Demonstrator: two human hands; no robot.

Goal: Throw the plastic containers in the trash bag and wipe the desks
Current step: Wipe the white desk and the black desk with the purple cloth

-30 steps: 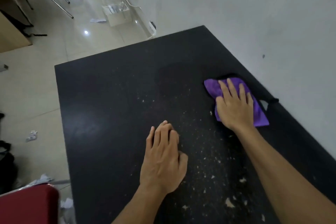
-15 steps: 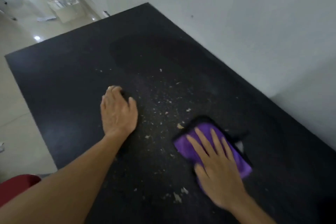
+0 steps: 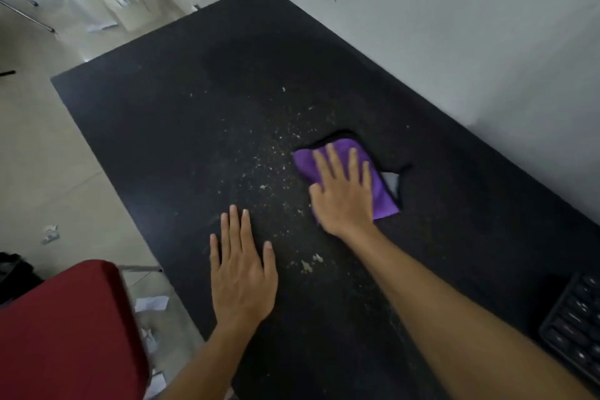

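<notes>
One black counter fills most of the view, its long right edge set against a pale wall. Two hands are on it. The right hand lies flat, fingers spread, pressing on a single purple cloth near the middle of the counter, toward the wall side; the cloth's grey underside shows at one folded corner. The left hand rests palm down with fingers extended on the bare counter nearer the person, grasping nothing and well apart from the cloth. Between and ahead of the two hands, many pale crumbs are scattered over the dark surface, too many and too small to count. One dark keyboard sits at the lower right corner of the counter. One red chair seat stands just beside the counter's left edge. Several scraps of paper lie on the tiled floor.
</notes>
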